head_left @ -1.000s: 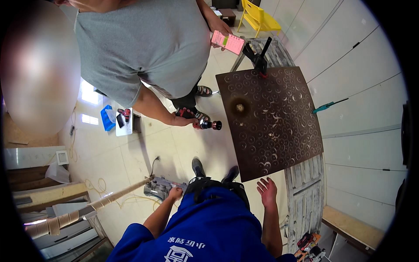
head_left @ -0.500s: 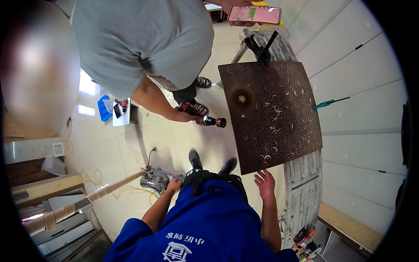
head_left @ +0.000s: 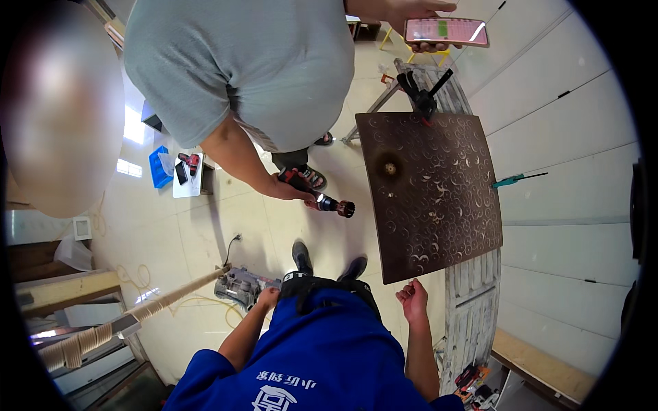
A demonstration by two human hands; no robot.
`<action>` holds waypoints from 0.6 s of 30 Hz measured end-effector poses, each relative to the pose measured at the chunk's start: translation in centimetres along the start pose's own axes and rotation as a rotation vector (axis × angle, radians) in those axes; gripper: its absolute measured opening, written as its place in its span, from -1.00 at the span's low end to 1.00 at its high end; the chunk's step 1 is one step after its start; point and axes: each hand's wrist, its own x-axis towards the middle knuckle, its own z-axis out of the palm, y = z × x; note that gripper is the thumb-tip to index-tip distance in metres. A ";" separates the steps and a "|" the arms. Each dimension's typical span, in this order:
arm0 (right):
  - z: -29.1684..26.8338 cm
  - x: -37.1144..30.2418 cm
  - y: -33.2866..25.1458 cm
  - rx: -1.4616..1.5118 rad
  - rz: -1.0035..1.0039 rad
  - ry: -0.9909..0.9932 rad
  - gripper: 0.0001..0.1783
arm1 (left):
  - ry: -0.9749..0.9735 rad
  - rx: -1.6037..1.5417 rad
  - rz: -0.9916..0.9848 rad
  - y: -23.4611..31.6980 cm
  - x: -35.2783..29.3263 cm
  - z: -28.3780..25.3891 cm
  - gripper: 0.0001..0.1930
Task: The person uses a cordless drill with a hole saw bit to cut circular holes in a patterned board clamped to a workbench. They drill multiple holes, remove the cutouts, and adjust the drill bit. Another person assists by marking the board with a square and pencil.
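Observation:
My left hand (head_left: 269,298) hangs in a loose fist beside my hip, and nothing shows sticking out of it. My right hand (head_left: 413,300) is raised just off the near edge of a dark brown board (head_left: 445,195), its fingers curled and nothing visible in them. Many ring-shaped cuts cover the board, and a scorched hole sits near its left side. Across from me, another person in a grey shirt holds a cordless drill (head_left: 301,188) fitted with a hole saw (head_left: 345,209), pointing toward the board. That person's other hand holds a phone (head_left: 445,31).
A black clamp (head_left: 421,96) grips the board's far edge, and a green-handled tool (head_left: 510,180) lies at its right edge. Below the board is a worn slatted bench (head_left: 469,308). A grey machine (head_left: 243,288) and yellow hose lie at my left. A red drill (head_left: 191,162) rests on a small table.
My right hand has gone from spread fingers to curled ones. The other person's phone has shifted to the right. My view has moved slightly, so the board appears a little lower.

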 end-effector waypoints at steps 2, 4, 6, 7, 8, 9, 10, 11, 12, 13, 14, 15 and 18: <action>1.2 -1.1 0.3 -0.029 0.029 -0.019 -0.69 | 0.018 0.058 0.006 0.1 -0.2 -0.8 -0.68; 3.0 -1.8 0.6 -0.058 0.075 -0.043 -0.61 | 0.024 0.058 0.009 0.7 0.7 -1.9 -0.69; 4.6 -3.0 2.1 -0.093 0.114 -0.081 -0.61 | 0.007 0.003 -0.007 0.2 1.9 -3.2 -0.70; 5.3 -3.5 2.7 -0.097 0.109 -0.066 -0.56 | 0.002 0.013 0.000 1.3 1.8 -3.9 -0.70; 6.2 -4.0 3.2 -0.106 0.111 -0.072 -0.55 | -0.013 -0.061 -0.021 -0.4 2.7 -4.1 -0.71; 7.3 -4.1 3.6 -0.123 0.124 -0.093 -0.55 | -0.011 -0.144 -0.052 -4.0 4.9 -3.8 -0.71; 7.9 -4.4 4.0 -0.130 0.119 -0.098 -0.55 | -0.025 -0.218 -0.066 -5.7 6.4 -3.6 -0.72; 8.2 -4.4 4.7 -0.135 0.106 -0.080 -0.55 | -0.080 -0.316 -0.077 -5.4 6.9 -4.0 -0.73; 8.6 -4.5 5.1 -0.132 0.110 -0.087 -0.56 | -0.096 -0.346 -0.075 -6.1 7.7 -4.6 -0.73; 8.9 -4.5 5.5 -0.130 0.116 -0.095 -0.56 | -0.111 -0.378 -0.075 -6.8 8.6 -5.2 -0.74; 9.0 -4.6 6.1 -0.126 0.129 -0.096 -0.57 | -0.129 -0.404 -0.083 -7.8 8.9 -5.6 -0.75; 9.5 -4.8 6.5 -0.138 0.100 -0.090 -0.58 | -0.148 -0.472 -0.106 -6.8 8.4 -6.1 -0.75; 10.4 -5.1 7.0 -0.150 0.103 -0.030 -0.60 | -0.205 -0.439 -0.146 -4.2 7.8 -8.2 -0.77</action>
